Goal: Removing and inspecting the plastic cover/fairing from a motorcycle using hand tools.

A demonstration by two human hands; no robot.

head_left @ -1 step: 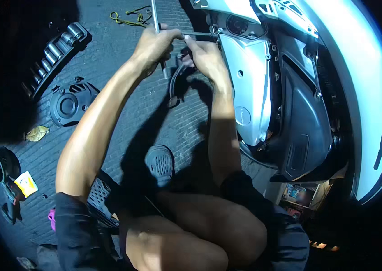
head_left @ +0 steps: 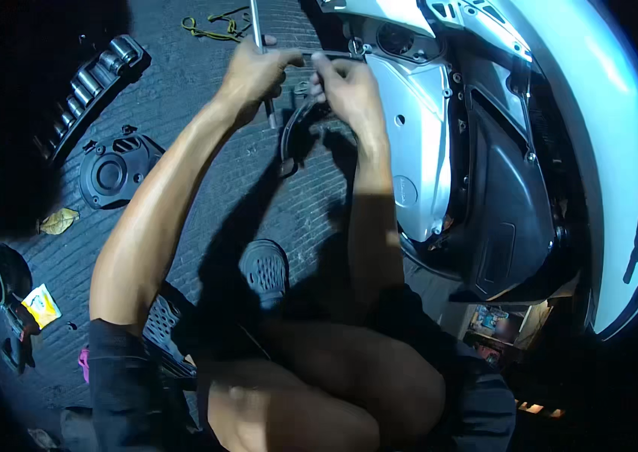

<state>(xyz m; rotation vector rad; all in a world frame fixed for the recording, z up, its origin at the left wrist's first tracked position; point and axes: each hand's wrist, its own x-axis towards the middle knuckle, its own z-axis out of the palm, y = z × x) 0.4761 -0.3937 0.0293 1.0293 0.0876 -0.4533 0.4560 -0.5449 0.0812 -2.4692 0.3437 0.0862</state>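
Observation:
A T-handle wrench point(head_left: 257, 24) has its long crossbar pointing away from me, and its shaft reaches right to the silver engine case point(head_left: 417, 143). My left hand point(head_left: 252, 75) is closed around it where bar and shaft meet. Beside the shaft is my right hand point(head_left: 353, 94), its fingers loosely curled and its thumb apart, with nothing visible in it. The far end of the shaft meets the case near a round finned opening point(head_left: 396, 39). Below my right hand, a curved dark lever point(head_left: 286, 143) stands out over the ground.
A rail of sockets point(head_left: 85, 87) lies at the far left. Nearer are a black round cover point(head_left: 111, 175), a dry leaf point(head_left: 59, 221), a black ring-shaped part point(head_left: 4, 275) and a yellow-white packet point(head_left: 41, 305). A yellow-green cord point(head_left: 217, 30) lies beyond my hands. White bodywork point(head_left: 598, 113) curves along the right.
My right hand has drawn slightly right, away from my left hand, and its fingers have loosened. My left hand keeps its hold on the T-handle wrench.

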